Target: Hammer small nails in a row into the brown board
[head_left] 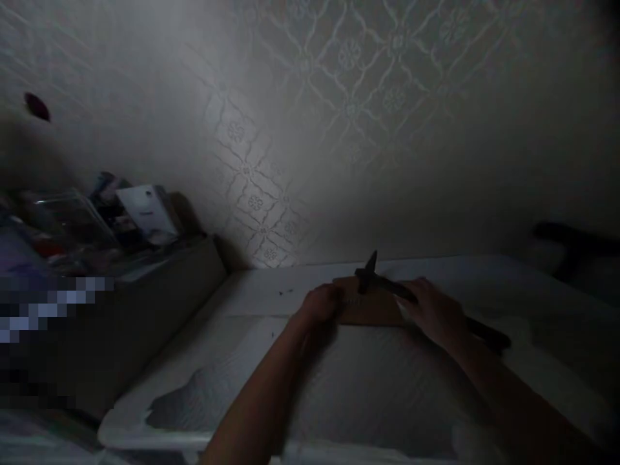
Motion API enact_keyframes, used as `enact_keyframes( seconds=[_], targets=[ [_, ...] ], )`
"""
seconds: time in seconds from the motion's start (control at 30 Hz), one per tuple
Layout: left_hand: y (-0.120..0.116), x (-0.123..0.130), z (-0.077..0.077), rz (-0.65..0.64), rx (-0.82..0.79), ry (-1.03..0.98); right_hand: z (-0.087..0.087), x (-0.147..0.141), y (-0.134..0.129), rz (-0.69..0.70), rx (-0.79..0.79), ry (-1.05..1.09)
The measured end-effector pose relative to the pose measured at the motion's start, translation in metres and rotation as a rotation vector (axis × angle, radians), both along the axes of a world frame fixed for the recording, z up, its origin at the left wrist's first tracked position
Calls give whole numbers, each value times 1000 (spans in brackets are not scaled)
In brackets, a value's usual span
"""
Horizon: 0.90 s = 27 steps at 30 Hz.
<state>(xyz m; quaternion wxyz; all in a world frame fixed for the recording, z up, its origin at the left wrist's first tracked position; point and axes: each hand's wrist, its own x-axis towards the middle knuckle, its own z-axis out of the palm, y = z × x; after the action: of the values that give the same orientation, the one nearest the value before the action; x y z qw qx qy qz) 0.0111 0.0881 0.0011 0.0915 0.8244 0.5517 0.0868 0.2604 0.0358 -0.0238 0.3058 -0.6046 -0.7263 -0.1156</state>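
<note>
A brown board (372, 311) lies on the pale table, with a short row of small marks or nails near its left part. My left hand (320, 305) is at the board's left edge, its fingers bent together at the surface; whether they pinch something small is too dark to tell. Wrapped round the handle of a dark hammer (394, 289) is my right hand (434, 313), at the board's right side. The hammer's head hangs above the board, right of my left hand, its pointed end up. The handle's thick end sticks out behind my right wrist.
To the left, a raised cabinet (165, 310) holds a white box (148, 210), a clear case and other clutter. A patterned wall (387, 161) rises behind the table (252, 290). Small dark bits lie left of the board. A dark object (571, 236) juts in at right.
</note>
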Motion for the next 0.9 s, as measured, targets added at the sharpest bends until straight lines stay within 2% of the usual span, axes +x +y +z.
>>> enact_keyframes(
  seconds=[0.1,0.27,0.37,0.67,0.9],
  targets=[
    [-1,-4,5,172,52,-38,-6,3,5,-22,0,3],
    [-3,-23,16,544,146,51,-12,7,9,-51,-21,-44],
    [-3,-37,19,663,148,81,-15,9,11,-56,-50,-57],
    [7,-52,11,754,86,84,-22,15,16,-63,-64,-83],
    [7,-51,9,738,87,105,-19,14,15,-108,-47,-35]
  ],
)
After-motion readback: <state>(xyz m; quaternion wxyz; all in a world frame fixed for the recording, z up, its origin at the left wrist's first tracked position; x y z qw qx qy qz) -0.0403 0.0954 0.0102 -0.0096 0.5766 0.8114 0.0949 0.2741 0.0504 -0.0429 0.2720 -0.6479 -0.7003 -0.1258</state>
